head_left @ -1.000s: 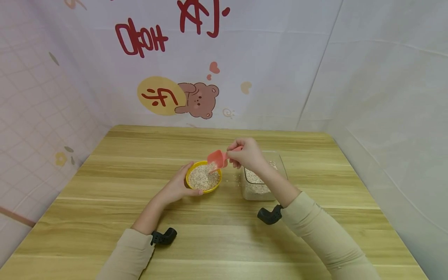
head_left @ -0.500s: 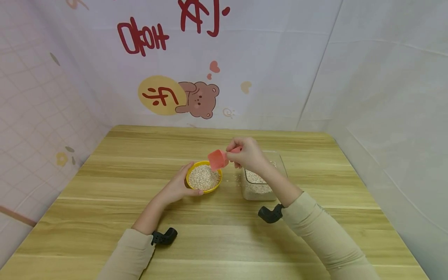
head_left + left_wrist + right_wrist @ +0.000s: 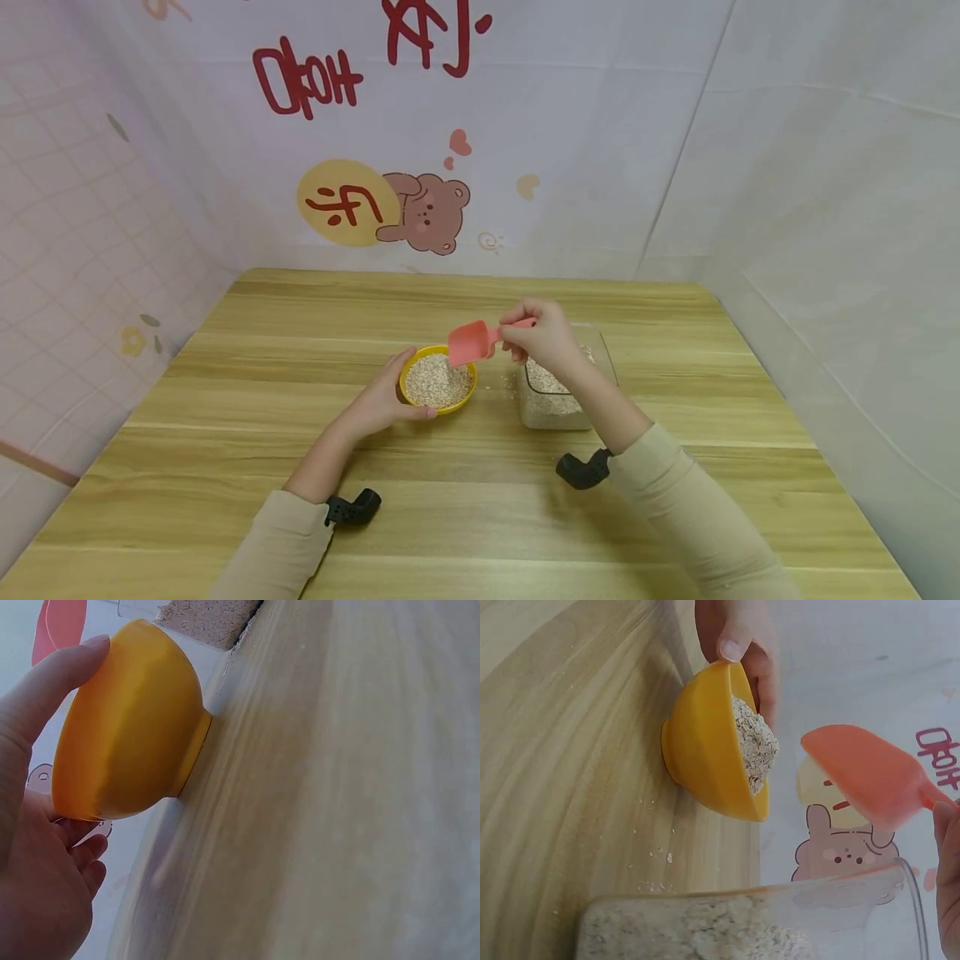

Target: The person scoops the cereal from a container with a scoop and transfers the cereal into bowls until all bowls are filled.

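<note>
My left hand [image 3: 381, 402] grips a yellow bowl [image 3: 131, 727], thumb on the near side and fingers on the far side. Rolled oats [image 3: 754, 746] fill the bowl and heap above its rim in the right wrist view. The bowl's foot sits on the table. My right hand [image 3: 546, 335] pinches the handle of a pink scoop [image 3: 468, 342]. The scoop's blade hangs above the bowl's far right edge, and no oats show in it. Below my right forearm stands a clear square container [image 3: 557, 420] holding more oats, partly hidden by that arm.
A few oat flakes [image 3: 669, 857] lie scattered between the bowl and the container. The wood-grain table [image 3: 450, 517] ends at the back against a white printed cloth [image 3: 585, 208] with a bear picture. More cloth hangs along both sides.
The last oats have slid off the scoop into the bowl. My right hand has since shifted slightly right, the scoop's blade levelling out. The left hand stays on the bowl.
</note>
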The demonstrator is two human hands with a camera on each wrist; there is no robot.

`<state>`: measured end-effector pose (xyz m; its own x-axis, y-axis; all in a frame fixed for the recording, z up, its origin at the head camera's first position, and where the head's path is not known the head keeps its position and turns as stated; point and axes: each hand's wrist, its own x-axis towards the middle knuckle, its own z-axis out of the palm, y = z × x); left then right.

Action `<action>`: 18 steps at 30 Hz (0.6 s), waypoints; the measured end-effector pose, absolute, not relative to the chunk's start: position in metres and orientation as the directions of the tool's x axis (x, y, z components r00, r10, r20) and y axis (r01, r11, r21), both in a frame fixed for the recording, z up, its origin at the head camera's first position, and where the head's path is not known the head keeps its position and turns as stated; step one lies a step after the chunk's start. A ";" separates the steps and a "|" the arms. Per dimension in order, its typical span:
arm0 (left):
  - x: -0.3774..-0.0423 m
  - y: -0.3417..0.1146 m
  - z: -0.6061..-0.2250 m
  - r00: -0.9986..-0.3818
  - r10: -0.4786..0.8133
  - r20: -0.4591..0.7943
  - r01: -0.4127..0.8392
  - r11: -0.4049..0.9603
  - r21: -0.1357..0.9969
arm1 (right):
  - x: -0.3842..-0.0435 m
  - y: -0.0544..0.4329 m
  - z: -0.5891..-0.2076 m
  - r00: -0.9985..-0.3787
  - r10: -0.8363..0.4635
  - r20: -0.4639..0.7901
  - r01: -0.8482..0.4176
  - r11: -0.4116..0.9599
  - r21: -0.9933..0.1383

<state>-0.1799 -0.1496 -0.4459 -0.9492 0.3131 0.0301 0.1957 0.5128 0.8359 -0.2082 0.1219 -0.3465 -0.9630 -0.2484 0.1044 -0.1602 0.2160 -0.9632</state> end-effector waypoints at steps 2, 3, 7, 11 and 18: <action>-0.181 -0.150 -0.444 -0.947 0.319 0.029 0.197 0.509 0.838 | -0.208 0.123 -0.347 -0.968 -0.233 0.093 -0.139 0.190 -0.972; -0.181 -0.151 -0.444 -0.948 0.319 0.026 0.194 0.509 0.839 | -0.208 0.123 -0.346 -0.970 -0.228 0.088 -0.131 0.180 -0.975; -0.183 -0.152 -0.440 -0.946 0.323 0.015 0.186 0.505 0.843 | -0.207 0.125 -0.345 -0.976 -0.209 0.067 -0.097 0.137 -0.986; -0.184 -0.153 -0.436 -0.945 0.326 0.001 0.176 0.506 0.844 | -0.205 0.126 -0.341 -0.980 -0.194 0.053 -0.073 0.100 -0.992; -0.187 -0.156 -0.428 -0.942 0.335 -0.016 0.165 0.506 0.847 | -0.201 0.131 -0.329 -0.985 -0.170 0.019 -0.030 0.058 -0.998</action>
